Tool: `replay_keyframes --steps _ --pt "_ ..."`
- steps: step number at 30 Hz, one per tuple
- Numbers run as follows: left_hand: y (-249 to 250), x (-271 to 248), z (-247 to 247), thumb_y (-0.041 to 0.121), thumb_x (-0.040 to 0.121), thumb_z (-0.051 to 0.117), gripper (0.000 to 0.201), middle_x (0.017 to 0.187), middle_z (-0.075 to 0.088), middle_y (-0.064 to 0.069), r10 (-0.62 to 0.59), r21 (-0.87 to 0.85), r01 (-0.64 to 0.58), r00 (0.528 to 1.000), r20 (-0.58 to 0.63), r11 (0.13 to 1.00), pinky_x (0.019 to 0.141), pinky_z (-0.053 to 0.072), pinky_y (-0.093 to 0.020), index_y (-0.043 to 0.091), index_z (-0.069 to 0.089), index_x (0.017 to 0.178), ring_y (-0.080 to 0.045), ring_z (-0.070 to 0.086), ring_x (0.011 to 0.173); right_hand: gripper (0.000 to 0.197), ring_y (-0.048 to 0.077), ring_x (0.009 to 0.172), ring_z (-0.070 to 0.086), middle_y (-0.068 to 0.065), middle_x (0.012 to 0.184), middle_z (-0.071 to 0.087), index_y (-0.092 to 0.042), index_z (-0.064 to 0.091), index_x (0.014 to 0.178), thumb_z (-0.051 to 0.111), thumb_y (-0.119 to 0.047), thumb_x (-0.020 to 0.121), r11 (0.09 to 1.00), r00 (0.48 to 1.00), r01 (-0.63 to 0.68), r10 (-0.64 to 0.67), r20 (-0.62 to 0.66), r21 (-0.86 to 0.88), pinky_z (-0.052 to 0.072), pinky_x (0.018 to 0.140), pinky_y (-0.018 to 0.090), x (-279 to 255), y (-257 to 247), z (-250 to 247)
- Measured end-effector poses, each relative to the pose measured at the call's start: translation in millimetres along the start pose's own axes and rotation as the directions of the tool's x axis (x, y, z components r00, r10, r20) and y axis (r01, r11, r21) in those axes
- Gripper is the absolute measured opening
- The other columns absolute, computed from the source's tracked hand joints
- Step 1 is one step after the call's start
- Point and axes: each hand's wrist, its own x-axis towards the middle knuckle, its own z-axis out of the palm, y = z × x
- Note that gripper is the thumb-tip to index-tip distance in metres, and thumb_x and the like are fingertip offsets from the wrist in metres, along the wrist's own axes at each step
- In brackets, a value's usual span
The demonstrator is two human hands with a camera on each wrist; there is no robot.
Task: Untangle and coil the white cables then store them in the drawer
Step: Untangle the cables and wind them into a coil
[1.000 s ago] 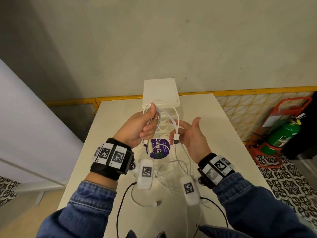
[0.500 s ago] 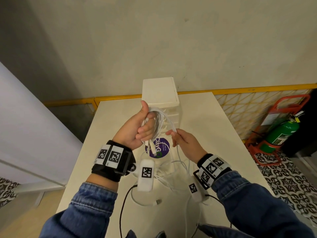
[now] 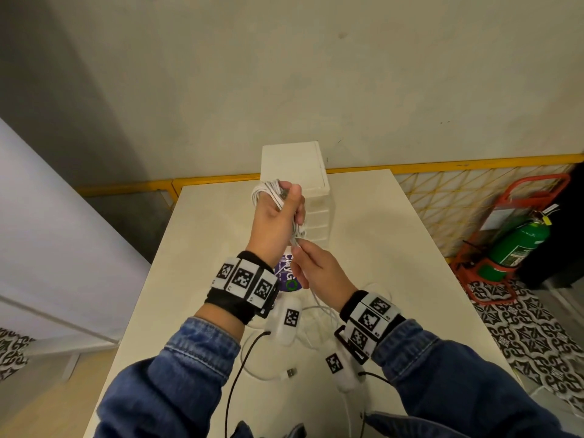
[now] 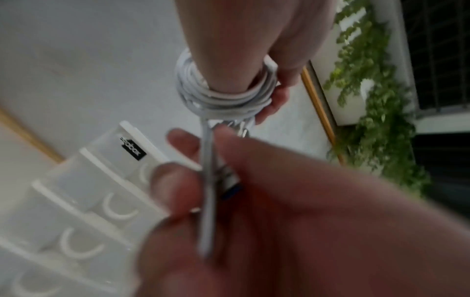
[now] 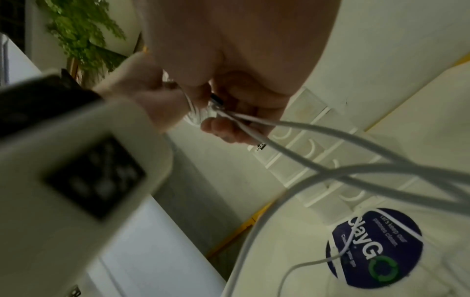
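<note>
On the white tabletop (image 3: 205, 235), near its far edge, stands the drawer unit (image 3: 308, 184); before it the left hand (image 3: 276, 222) grips the coiled cable (image 3: 268, 189), anchoring loops, while the right hand (image 3: 319, 270) pinches its loose tail for wrapping

Both arms wore blue denim sleeves (image 3: 177, 368) with stitched cuffs. Each wrist carried a black strap (image 3: 230, 306) bearing white blocks printed with black square markers (image 3: 243, 277). White capsule-shaped units (image 3: 288, 317) with similar markers hung beneath, trailing thin black cords (image 3: 235, 377).
</note>
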Motion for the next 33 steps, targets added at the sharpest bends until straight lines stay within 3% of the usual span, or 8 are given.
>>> replay_keyframes --steps 3,8,13,19,23,27,30,33 --pt "-9.6 -3.5 0.3 0.014 0.093 0.055 0.018 0.071 0.049 -0.004 0.003 0.120 0.004 0.999 -0.054 0.993 0.055 0.043 -0.018 0.007 0.043 0.105 -0.005 0.048 0.052 0.016 0.010 0.046 0.041 -0.010 0.048 0.050 -0.022 0.056 0.101 0.044 -0.013 0.095 0.999 0.998 -0.034 0.035 0.057 -0.010 0.037 0.054 0.022 3.3 1.8 -3.9" --pt "-22.3 -6.7 0.2 0.019 0.090 0.061 0.022 0.079 0.054 0.000 0.051 0.283 -0.042 0.998 -0.024 0.958 0.064 0.046 -0.021 0.025 0.045 0.104 -0.003 0.052 0.061 0.028 0.014 0.052 0.047 -0.008 0.052 0.052 -0.032 0.051 0.077 0.042 -0.012 0.095 0.995 0.993 -0.043 0.053 0.106 -0.094 0.039 0.058 0.026 6.1 -4.1 -10.3" --pt "-31.3 -10.3 0.5 0.026 0.089 0.061 0.027 0.075 0.056 0.000 0.117 0.482 -0.141 0.990 0.080 0.865 0.073 0.049 -0.028 0.019 0.045 0.109 -0.015 0.059 0.073 0.016 -0.002 0.060 0.051 -0.012 0.071 0.053 -0.014 0.051 0.101 0.041 -0.005 0.091 0.994 0.997 -0.075 0.073 -0.019 -0.085 0.040 0.064 0.021 10.5 7.5 -12.2" --pt "-41.8 -17.5 -0.6 0.028 0.090 0.059 0.043 0.083 0.061 -0.004 0.146 0.625 -0.207 0.978 0.148 0.753 0.074 0.045 -0.025 0.002 0.047 0.122 -0.020 0.061 0.080 0.015 0.007 0.043 0.048 0.007 0.054 0.056 -0.013 0.053 0.073 0.048 -0.002 0.082 0.978 0.983 -0.183 0.185 0.014 -0.102 0.039 0.050 0.017 8.3 0.2 -19.2" --pt "-50.9 -19.6 -0.8 0.036 0.092 0.054 0.048 0.079 0.066 -0.022 0.062 0.808 -0.204 0.977 0.204 0.553 0.062 0.045 -0.038 -0.005 0.048 0.116 -0.037 0.064 0.075 0.022 0.011 0.044 0.049 0.005 0.051 0.056 -0.013 0.054 0.062 0.051 0.000 0.079 0.955 0.961 -0.265 0.273 0.048 -0.131 0.040 0.051 0.020 5.5 -0.4 -22.6" --pt "-53.1 -19.1 -6.4 0.037 0.097 0.042 0.046 0.080 0.067 -0.022 -0.110 0.931 -0.205 0.963 0.247 0.300 0.054 0.034 -0.033 -0.003 0.043 0.119 -0.038 0.063 0.073 0.010 0.011 0.057 0.050 0.009 0.075 0.060 -0.003 0.061 0.088 0.064 -0.009 0.080 0.937 0.921 -0.290 0.329 0.208 -0.196 0.041 0.054 0.017 1.0 8.3 -24.0" --pt "-58.5 -16.5 -14.1 0.039 0.098 0.039 0.036 0.072 0.059 -0.012 -0.254 0.927 -0.129 0.940 0.227 0.352 0.058 0.034 -0.032 0.004 0.046 0.104 -0.032 0.058 0.069 0.015 0.021 0.078 0.059 0.013 0.091 0.066 -0.003 0.063 0.092 0.064 -0.013 0.081 0.920 0.948 -0.200 0.269 0.173 -0.337 0.046 0.069 0.028 1.2 15.0 -26.7" --pt "-58.5 -15.6 -19.4 0.040 0.098 0.037 0.036 0.055 0.049 -0.002 -0.369 0.880 -0.017 0.904 0.216 0.475 0.055 0.035 -0.031 0.010 0.041 0.078 -0.020 0.049 0.051 0.017 0.016 0.075 0.056 0.003 0.083 0.061 -0.017 0.054 0.082 0.070 -0.011 0.077 0.941 0.980 -0.145 0.179 0.086 -0.307 0.044 0.071 0.027 0.4 14.0 -33.8"
